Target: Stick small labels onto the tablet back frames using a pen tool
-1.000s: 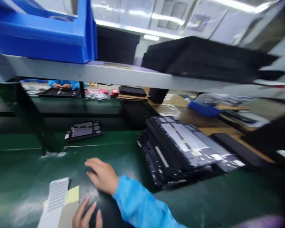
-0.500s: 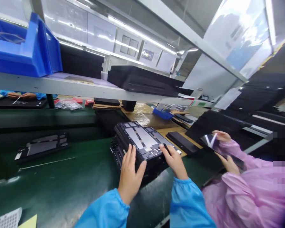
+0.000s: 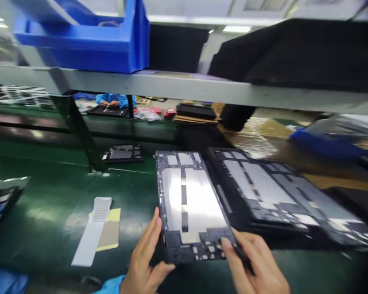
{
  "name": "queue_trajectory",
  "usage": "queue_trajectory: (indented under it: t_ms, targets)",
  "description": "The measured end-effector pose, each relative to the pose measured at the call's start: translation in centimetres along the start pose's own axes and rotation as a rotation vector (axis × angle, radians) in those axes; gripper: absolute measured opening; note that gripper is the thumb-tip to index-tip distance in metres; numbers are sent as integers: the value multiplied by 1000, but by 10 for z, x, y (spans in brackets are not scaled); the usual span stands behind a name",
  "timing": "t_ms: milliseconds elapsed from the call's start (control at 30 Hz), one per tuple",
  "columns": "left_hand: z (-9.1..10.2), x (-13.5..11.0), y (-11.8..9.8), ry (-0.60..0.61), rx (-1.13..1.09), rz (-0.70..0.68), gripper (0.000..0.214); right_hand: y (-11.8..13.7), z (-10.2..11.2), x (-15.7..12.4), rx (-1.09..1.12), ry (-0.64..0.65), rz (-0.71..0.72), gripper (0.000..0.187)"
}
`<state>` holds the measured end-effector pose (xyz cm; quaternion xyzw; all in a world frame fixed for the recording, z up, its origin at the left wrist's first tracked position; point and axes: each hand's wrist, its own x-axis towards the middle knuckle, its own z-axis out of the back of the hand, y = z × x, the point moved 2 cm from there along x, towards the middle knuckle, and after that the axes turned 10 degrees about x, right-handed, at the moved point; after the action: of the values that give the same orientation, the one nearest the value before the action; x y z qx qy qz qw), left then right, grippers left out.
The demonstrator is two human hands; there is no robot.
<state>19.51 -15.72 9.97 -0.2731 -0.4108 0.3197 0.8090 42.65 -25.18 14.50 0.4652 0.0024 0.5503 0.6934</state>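
Currently, right hand [image 3: 257,261] grasps a thin rectangular black-and-silver device panel [image 3: 200,198] by its lower right corner; left hand [image 3: 145,259] spread at its left edge, can't tell if gripping. Panel is over glossy green bench [image 3: 49,220], toward near edge, left of stacked black-and-silver panels [image 3: 260,183].

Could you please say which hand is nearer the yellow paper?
Left. The left hand is right of the yellow paper; the right hand is farther right, holding the panel.
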Motion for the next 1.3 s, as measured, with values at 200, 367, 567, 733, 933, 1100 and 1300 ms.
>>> queue_trajectory:
  t_ms: [200, 367, 567, 733, 933, 1100, 1300]
  targets:
    - [3, -63, 75, 52, 67, 303, 64, -39, -112, -37, 69, 243, -215, 51]
    - [18, -78, 90, 78, 312, 304, 55, -51, -128, -28, 200, 285, -229, 54]
    - [58, -83, 110, -175, 735, 289, 21, 19, -173, 23, 622, 629, -256, 50]
    - [55, -83, 124, -154, 840, 269, 19, 58, -284, 36, 956, 1084, -411, 46]
    - [51, -85, 122, -125, 837, 294, 22, 49, -327, 35, 1006, 1067, -450, 36]
    - [52, -85, 122, -119, 837, 298, 22, 46, -323, 33, 980, 1074, -420, 31]
    - [52, -82, 121, -111, 857, 282, 20, 54, -326, 32, 1012, 1078, -466, 35]
